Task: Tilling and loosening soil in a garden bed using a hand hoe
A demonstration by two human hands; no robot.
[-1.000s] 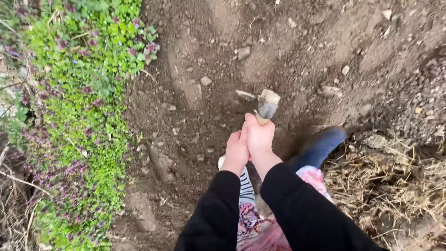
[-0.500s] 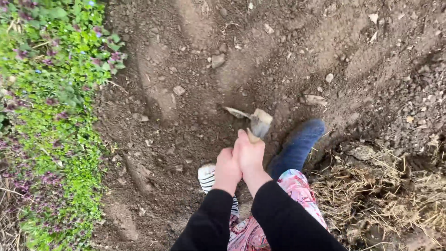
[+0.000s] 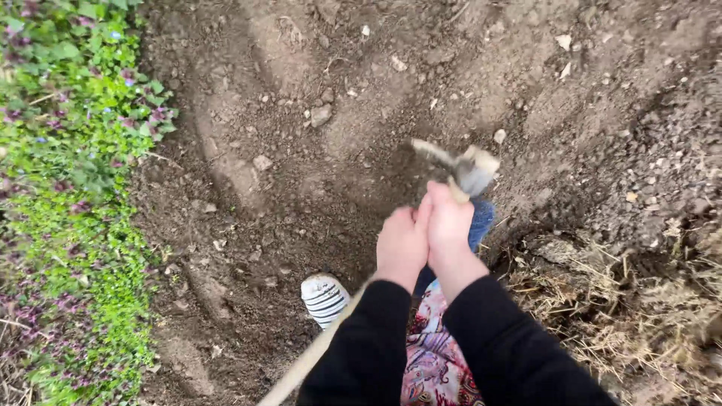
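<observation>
Head view shows the hoe (image 3: 466,169) lifted just above the dark soil (image 3: 316,173), blurry, with the left hand (image 3: 401,244) and right hand (image 3: 449,222) both wrapped tight on its handle, mid-chop, so the next swing needs aim clear of the blue shoe (image 3: 481,216).

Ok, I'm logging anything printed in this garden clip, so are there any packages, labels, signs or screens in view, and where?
None in view: no package, label, sign or screen.
Only the left hand and right hand gripping a blurred hoe over bare brown soil.
Green flowering plants along the left edge.
Dry straw at the lower right.
</observation>
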